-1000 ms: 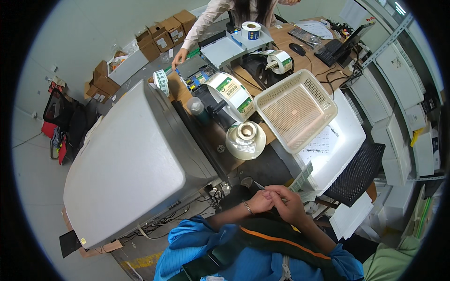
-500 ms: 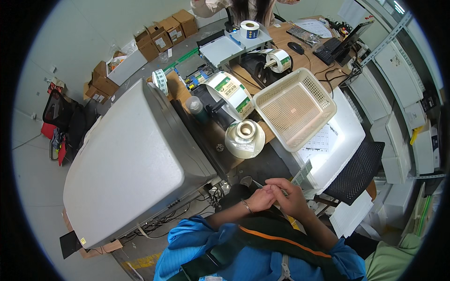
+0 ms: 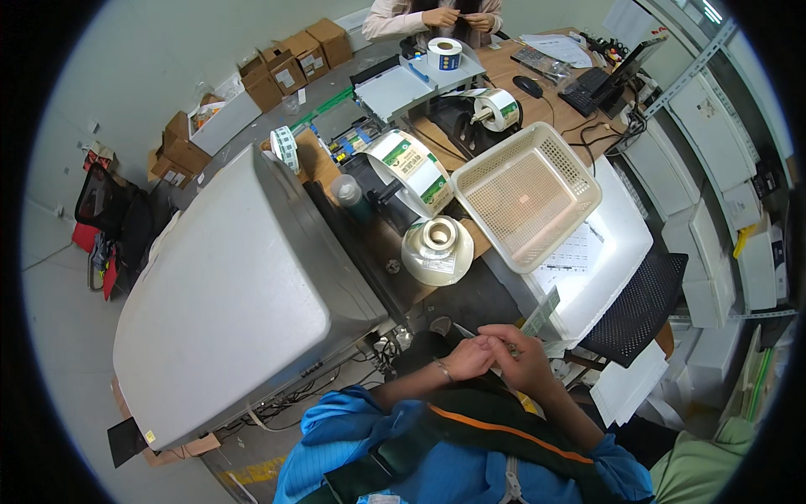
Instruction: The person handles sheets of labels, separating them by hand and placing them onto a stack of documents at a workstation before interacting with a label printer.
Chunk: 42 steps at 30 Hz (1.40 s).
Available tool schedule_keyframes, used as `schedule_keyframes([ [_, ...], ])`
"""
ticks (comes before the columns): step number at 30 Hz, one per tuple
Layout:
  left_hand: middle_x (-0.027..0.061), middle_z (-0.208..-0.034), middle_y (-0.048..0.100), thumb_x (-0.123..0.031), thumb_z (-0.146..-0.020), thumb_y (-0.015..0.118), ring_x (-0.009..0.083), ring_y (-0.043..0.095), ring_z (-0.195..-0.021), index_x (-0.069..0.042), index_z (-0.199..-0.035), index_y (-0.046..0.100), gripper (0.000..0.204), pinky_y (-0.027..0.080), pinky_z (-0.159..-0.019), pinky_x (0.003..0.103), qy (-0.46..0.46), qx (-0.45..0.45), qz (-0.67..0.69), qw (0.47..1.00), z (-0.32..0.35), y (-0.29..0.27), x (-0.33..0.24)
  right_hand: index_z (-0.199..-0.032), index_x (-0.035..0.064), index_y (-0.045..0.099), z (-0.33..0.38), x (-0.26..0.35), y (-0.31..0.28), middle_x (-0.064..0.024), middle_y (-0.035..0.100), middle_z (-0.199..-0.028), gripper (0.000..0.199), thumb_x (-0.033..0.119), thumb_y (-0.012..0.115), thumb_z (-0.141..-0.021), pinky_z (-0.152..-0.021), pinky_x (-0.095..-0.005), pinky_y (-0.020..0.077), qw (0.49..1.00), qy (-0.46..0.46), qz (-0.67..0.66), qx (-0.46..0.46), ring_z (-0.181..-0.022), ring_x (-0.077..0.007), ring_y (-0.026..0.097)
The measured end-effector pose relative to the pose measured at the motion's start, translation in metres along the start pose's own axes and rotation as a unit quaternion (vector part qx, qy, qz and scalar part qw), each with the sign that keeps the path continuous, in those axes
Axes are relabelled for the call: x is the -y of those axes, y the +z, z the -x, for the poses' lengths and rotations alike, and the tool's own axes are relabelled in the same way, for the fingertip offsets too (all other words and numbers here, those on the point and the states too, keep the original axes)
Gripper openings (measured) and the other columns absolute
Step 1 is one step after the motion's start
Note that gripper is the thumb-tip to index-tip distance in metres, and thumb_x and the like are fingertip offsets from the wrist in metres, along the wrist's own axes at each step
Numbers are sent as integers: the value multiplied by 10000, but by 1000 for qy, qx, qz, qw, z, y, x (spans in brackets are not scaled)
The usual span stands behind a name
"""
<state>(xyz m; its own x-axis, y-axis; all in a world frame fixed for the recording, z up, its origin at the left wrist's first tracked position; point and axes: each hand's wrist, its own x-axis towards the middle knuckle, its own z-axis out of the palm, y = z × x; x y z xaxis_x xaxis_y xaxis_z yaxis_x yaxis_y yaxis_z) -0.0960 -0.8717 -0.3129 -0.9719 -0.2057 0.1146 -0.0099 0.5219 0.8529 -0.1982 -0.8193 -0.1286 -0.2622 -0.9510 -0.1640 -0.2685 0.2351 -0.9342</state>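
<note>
My left hand (image 3: 470, 359) and my right hand (image 3: 518, 359) meet in front of my body, low in the middle of the view. Their fingers are curled and pressed together. Whatever lies between them, if anything, is hidden. A thin bracelet circles my left wrist. Just beyond my right hand, a narrow green and pale strip (image 3: 541, 311) slants by the edge of a white tub (image 3: 625, 239); I cannot tell whether the hand touches it. Farther off, a flat roll of pale backing (image 3: 437, 267) lies on the wooden table, near a big label roll (image 3: 411, 172) on a black holder.
A large grey machine cover (image 3: 227, 302) fills the left. A cream perforated basket (image 3: 525, 202) rests partly over the white tub. Behind are a second label roll (image 3: 497, 109), a mouse (image 3: 528, 86) and a keyboard (image 3: 588, 88). A black perforated chair (image 3: 642, 307) stands right. Another person sits across.
Across the table, the other person has leaned in and brought both hands together in front of the body. My own hands stay together, with only a slight shift of the fingers.
</note>
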Motion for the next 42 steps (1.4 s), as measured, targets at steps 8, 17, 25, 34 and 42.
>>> schedule_keyframes([
  [8,93,-1030,575,-134,-853,499,291,568,-944,-96,-1046,571,209,487,-783,394,-33,35,5,999,-17,-31,-36,-1146,3,538,-16,3,-16,-119,613,-1043,276,36,530,-872,-829,-277,463,999,1,-42,-34,-965,-184,597],
  [17,87,-1010,586,-74,-822,543,281,563,-925,-81,-1065,583,246,490,-776,376,-15,-12,24,1000,-4,-22,-20,-1393,5,183,-174,16,2,-272,240,-1378,939,259,751,-689,-1049,-437,254,949,-194,238,-78,-1281,-386,271],
  [25,85,-1041,574,-48,-811,552,279,557,-959,-88,-1097,569,289,491,-773,360,-57,-62,62,995,7,-25,-8,-1394,-11,139,-290,-7,22,-302,381,-1298,1032,265,757,-614,-1010,-404,350,966,-45,253,-17,-1221,-394,395],
  [34,95,-1049,565,-60,-822,553,286,559,-951,-80,-1104,563,283,487,-764,362,-76,-101,63,990,8,-40,0,-1353,101,277,-284,8,40,-231,582,-1078,871,272,713,-618,-824,-425,471,965,-60,253,-21,-962,-381,589],
  [42,90,-1045,580,-69,-828,564,274,563,-958,-83,-1092,572,264,490,-773,353,-73,-101,72,990,5,-36,5,-1367,55,223,-278,0,48,-266,490,-1194,912,265,738,-644,-895,-435,430,979,-63,191,-18,-1078,-396,517],
])
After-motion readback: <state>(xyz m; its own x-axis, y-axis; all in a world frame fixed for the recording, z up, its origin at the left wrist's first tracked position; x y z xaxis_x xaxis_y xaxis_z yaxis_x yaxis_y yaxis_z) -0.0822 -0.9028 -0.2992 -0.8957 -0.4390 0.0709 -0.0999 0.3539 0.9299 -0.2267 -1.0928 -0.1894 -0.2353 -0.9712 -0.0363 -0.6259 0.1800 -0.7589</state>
